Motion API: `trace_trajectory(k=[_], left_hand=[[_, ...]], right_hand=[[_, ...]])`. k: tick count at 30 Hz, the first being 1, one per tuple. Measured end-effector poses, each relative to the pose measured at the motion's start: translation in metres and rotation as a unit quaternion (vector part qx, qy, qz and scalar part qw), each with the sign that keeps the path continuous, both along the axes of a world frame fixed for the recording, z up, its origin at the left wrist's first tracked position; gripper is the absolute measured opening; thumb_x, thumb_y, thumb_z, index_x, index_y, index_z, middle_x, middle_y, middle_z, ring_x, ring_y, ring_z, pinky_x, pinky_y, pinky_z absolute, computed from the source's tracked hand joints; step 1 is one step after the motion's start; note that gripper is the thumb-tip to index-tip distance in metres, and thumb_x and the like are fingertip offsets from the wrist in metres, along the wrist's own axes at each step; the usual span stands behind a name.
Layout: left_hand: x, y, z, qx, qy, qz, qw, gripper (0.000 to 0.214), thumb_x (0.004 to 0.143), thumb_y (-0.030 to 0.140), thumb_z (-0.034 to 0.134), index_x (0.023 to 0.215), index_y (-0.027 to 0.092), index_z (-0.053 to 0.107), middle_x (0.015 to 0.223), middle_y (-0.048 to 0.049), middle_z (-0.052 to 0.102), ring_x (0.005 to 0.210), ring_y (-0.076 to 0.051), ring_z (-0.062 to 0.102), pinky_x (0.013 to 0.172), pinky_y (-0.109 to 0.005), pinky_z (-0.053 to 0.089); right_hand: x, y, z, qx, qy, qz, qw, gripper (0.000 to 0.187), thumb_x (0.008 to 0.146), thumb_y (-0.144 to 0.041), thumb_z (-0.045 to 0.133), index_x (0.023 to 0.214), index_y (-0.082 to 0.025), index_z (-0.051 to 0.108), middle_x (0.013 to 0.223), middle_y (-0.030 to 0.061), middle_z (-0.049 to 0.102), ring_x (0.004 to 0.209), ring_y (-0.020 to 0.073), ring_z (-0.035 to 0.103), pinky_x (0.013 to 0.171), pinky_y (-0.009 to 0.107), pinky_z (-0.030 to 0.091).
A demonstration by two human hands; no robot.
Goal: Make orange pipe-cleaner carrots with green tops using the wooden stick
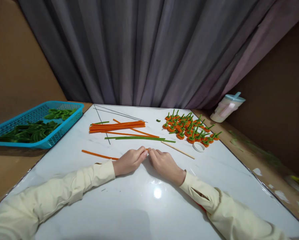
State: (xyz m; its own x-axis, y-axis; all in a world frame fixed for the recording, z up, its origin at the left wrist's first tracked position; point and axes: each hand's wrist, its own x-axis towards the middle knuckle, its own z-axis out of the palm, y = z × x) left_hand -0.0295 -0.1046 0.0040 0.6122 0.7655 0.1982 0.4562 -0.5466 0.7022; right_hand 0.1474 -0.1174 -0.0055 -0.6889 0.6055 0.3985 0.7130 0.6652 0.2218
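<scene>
My left hand [130, 161] and my right hand [164, 164] rest together on the white tabletop [149, 200], fingertips meeting in a pinch. An orange pipe cleaner [99, 155] runs from the left into my left fingers, and a small orange bit shows between the two hands. A thin wooden stick [177, 149] lies just beyond my right hand. Farther back lie a bundle of orange pipe cleaners [117, 126] and some green pipe cleaners [139, 138].
A pile of small orange coils with green stems [189, 128] sits at the back right, a white tape ring [198, 146] beside it. A blue basket [37, 116] of green pieces stands at left. A lidded cup [227, 107] leans by the curtain. Thin wires [119, 114] lie behind.
</scene>
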Motion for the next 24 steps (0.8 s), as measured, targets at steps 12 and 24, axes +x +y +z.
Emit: trace_trajectory(k=[12,24], left_hand=[[0.0005,0.0014,-0.0014,0.031,0.032,0.006,0.999,0.020,0.091,0.026,0.025,0.076,0.021,0.036,0.059,0.0039,0.039,0.050,-0.012,0.041,0.052,-0.024,0.032],[0.0010,0.0001,-0.0008,0.017,0.003,0.037,0.999,0.020,0.091,0.030,0.029,0.081,0.020,0.043,0.062,0.0025,0.048,0.055,-0.013,0.047,0.058,-0.024,0.036]], right_hand=[[0.0020,0.0005,-0.0016,-0.087,0.076,-0.008,0.993,0.014,0.086,-0.010,0.032,0.088,-0.015,0.045,0.066,0.0019,0.056,0.059,0.0134,0.052,0.049,0.025,0.025],[0.0079,0.0048,-0.0043,-0.131,0.162,0.032,0.978,0.019,0.092,-0.016,0.028,0.101,-0.015,0.045,0.073,0.0029,0.061,0.063,0.0127,0.057,0.054,0.022,0.034]])
